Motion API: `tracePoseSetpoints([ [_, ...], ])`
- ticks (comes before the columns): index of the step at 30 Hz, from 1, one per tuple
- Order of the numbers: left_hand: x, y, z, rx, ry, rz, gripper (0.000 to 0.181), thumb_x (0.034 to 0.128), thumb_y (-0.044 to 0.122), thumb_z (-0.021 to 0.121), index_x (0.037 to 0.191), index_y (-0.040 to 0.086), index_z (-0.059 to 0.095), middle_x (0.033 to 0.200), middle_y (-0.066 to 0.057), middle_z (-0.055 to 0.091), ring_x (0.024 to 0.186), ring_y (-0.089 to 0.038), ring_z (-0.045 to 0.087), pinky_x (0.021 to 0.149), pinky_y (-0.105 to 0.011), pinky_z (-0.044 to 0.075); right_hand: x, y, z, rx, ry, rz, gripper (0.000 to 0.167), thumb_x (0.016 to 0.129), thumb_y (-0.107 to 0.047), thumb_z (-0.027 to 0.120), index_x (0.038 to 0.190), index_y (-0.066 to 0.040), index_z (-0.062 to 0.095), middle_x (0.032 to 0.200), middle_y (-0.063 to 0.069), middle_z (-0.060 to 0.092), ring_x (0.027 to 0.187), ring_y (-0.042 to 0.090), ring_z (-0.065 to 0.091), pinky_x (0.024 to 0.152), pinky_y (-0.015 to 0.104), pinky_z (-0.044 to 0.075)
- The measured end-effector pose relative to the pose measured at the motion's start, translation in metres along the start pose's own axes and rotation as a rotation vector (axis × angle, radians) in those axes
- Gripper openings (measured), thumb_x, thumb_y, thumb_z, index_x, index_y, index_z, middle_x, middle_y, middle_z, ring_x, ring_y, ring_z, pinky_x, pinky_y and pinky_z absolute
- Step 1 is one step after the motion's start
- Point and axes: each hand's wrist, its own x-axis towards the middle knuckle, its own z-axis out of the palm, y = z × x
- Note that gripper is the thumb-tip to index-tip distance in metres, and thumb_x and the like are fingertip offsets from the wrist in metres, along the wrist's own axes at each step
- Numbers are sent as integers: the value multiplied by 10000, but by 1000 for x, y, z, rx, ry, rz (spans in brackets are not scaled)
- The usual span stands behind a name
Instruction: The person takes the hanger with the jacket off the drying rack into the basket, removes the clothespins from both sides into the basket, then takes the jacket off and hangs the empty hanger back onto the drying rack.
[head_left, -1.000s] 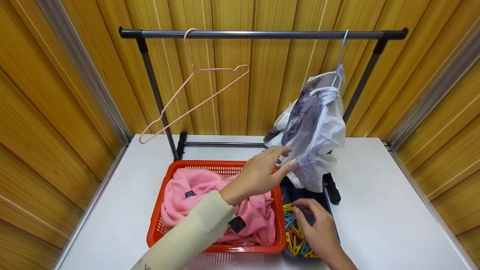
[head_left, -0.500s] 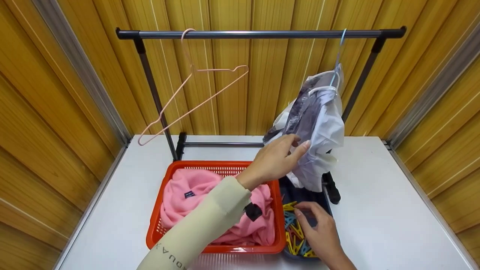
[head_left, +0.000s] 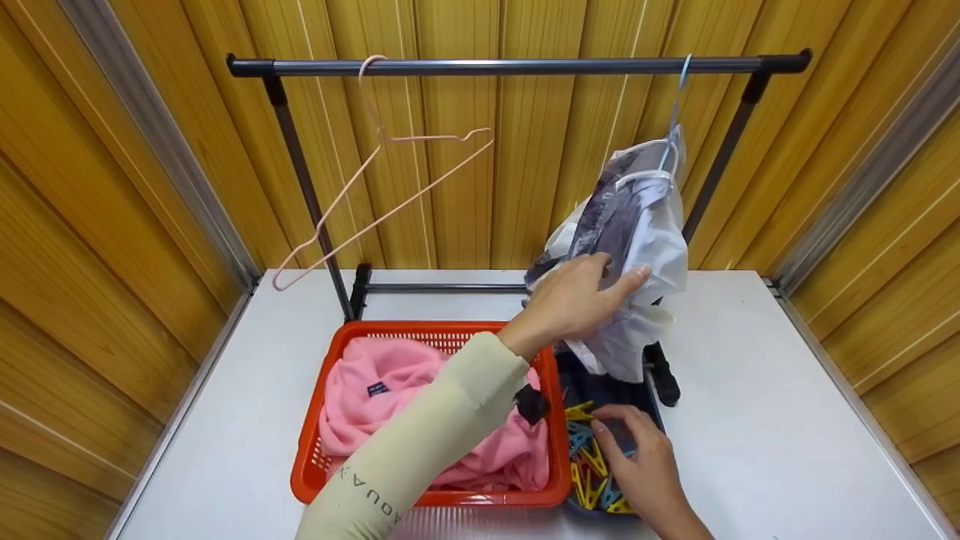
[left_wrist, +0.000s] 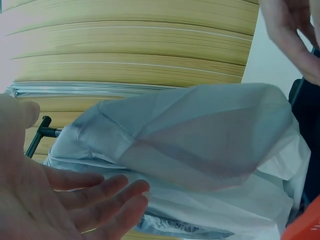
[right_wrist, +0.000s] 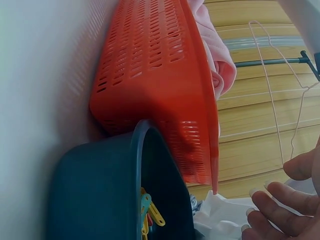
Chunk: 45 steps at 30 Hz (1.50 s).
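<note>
A white and grey garment (head_left: 660, 247), thin and sheer, hangs from a light blue hanger (head_left: 682, 97) at the right of the rack. My left hand (head_left: 574, 296) is at its front left side, fingers apart and gripping nothing; contact with the cloth is hard to tell. The left wrist view shows that palm and loosely extended fingers beside the cloth (left_wrist: 195, 135). Over a dark blue bin (right_wrist: 95, 195) of yellow, blue and red clothespins (head_left: 589, 461) hovers my right hand (head_left: 649, 461). Its fingers are loosely bent, and the right wrist view shows nothing in them.
A red basket (head_left: 300, 457) holding a pink garment (head_left: 390, 352) stands left of the bin. A bare pink hanger (head_left: 405, 206) hangs at the left of the rack bar (head_left: 525, 67). The rack's right foot (head_left: 664, 379) stands behind the bin. Wood-patterned walls surround the white table (head_left: 787, 420).
My left hand has moved right and slightly up, across the front of the hanging garment. My right hand has stayed over the clothespin bin almost unmoved.
</note>
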Motion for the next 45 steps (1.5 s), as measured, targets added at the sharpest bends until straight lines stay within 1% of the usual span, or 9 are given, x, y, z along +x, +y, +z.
tracePoseSetpoints([
  [6, 9, 12, 5, 40, 16, -10, 792, 903, 719, 362, 1451, 152, 435, 1427, 4, 511, 1305, -168, 498, 1071, -361, 415, 0, 1, 1, -6, -23, 46, 109, 934, -250, 639, 1032, -214, 670, 1035, -80, 656, 997, 81, 580, 854, 251, 494],
  [11, 16, 20, 9, 58, 75, -1, 719, 913, 692, 382, 1346, 137, 529, 1218, 7, 622, 1090, -160, 607, 908, -335, 487, 0, 3, 2, 18, -37, 64, 133, 937, -263, 634, 1044, -192, 671, 1048, -72, 652, 1030, 121, 594, 861, 242, 506],
  [16, 22, 27, 12, 54, 120, -23, 595, 913, 673, 409, 1178, 169, 580, 1041, 24, 643, 947, -152, 624, 804, -332, 488, -1, 4, 2, 36, -38, 63, 140, 939, -270, 631, 1046, -189, 668, 1056, -68, 649, 1039, 135, 596, 864, 239, 506],
  [26, 37, 32, 17, 105, 169, -115, 441, 934, 590, 442, 1084, 199, 579, 1059, 29, 652, 1004, -180, 645, 827, -360, 492, -1, 6, 2, 22, -64, 116, 119, 940, -252, 630, 1044, -208, 666, 1059, -62, 654, 1023, 91, 586, 885, 273, 496],
  [31, 44, 31, 19, 122, 176, -125, 361, 961, 512, 426, 1007, 192, 588, 1058, 21, 678, 990, -192, 659, 804, -360, 496, -1, 9, 3, 14, -67, 129, 106, 940, -230, 628, 1038, -211, 663, 1042, -64, 654, 1016, 87, 586, 888, 283, 499],
  [34, 47, 28, 19, 96, 175, -115, 322, 984, 438, 394, 959, 182, 587, 1026, -6, 687, 935, -205, 665, 777, -365, 501, -1, 11, 4, 15, -68, 134, 106, 939, -224, 627, 1039, -217, 661, 1040, -73, 651, 1010, 82, 588, 881, 263, 501],
  [38, 48, 24, 18, 0, 195, -90, 302, 1008, 357, 367, 896, 171, 577, 926, -28, 669, 804, -199, 628, 718, -356, 491, -2, 12, 3, 21, -50, 111, 107, 941, -249, 626, 1032, -209, 667, 1027, -75, 656, 989, 81, 599, 855, 236, 505],
  [42, 48, 22, 16, -87, 235, -74, 313, 1017, 320, 372, 865, 151, 588, 897, -38, 667, 784, -206, 615, 712, -356, 487, -2, 12, 3, 34, -46, 107, 125, 946, -273, 619, 1024, -192, 673, 1015, -64, 660, 977, 86, 604, 850, 235, 507],
  [45, 47, 22, 13, -123, 236, -70, 316, 1020, 310, 372, 876, 143, 598, 914, -49, 673, 808, -213, 624, 728, -357, 490, -2, 11, 3, 38, -55, 120, 131, 947, -274, 618, 1029, -186, 672, 1024, -52, 660, 986, 87, 601, 860, 240, 507],
])
